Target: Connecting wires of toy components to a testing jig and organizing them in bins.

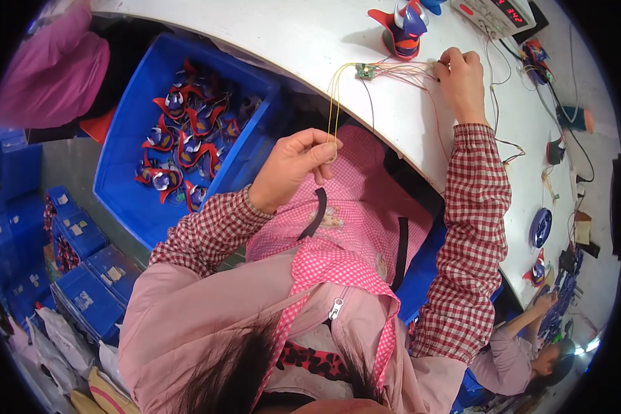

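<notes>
A small green circuit board (365, 71) lies flat near the edge of the white table, with wires running out on both sides. Thin yellow wires (336, 96) hang from it over the edge, and my left hand (302, 163) pinches their ends between thumb and fingertips above my lap. Red and pale wires (410, 71) stretch from the board to the right. My right hand (460, 79) rests on the table with its fingertips closed on the ends of those wires. Just behind the board stands a purple and red horned toy figure (405, 31).
A blue bin (132, 138) at the left holds several similar toy parts. A power supply (493, 15) with a lit display sits at the far right. Cables and a purple round part (541, 228) lie along the table's right side. Other people (524, 359) sit nearby.
</notes>
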A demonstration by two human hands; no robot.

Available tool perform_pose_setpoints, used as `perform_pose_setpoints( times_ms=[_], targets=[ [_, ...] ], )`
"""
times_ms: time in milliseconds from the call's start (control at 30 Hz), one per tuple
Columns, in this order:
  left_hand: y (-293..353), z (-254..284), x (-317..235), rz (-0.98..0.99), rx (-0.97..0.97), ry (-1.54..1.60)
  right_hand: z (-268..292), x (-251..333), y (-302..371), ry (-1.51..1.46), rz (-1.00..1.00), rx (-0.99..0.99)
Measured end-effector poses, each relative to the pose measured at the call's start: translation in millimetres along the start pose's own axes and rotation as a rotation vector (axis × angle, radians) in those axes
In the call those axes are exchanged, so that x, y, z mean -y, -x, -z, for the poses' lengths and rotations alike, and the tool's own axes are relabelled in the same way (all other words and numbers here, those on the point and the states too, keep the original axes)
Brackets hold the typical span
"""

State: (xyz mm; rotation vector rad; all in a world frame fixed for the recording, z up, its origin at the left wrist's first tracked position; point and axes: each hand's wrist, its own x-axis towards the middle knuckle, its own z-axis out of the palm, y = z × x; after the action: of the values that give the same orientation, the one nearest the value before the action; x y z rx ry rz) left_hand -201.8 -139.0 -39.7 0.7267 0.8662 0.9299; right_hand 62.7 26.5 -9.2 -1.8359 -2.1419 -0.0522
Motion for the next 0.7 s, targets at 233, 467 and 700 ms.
perform_pose_setpoints(
  times_ms=[233, 467, 700],
  targets=[
    [-15.3, -23.7, -6.7, -0.004, 0.039, 0.064, 44.5, 35.3, 32.8, -0.4, -0.133, 0.012],
    [-40.9, -47.6, -4.2, 0.045, 0.065, 0.117, 31.8, 74.1, 98.1, -1.189, -0.313, 0.139],
    [-42.2, -52.3, -6.0, 0.06, 0.019, 0.099, 29.9, 77.2, 123.0, -1.411, -0.373, 0.195]
  ],
)
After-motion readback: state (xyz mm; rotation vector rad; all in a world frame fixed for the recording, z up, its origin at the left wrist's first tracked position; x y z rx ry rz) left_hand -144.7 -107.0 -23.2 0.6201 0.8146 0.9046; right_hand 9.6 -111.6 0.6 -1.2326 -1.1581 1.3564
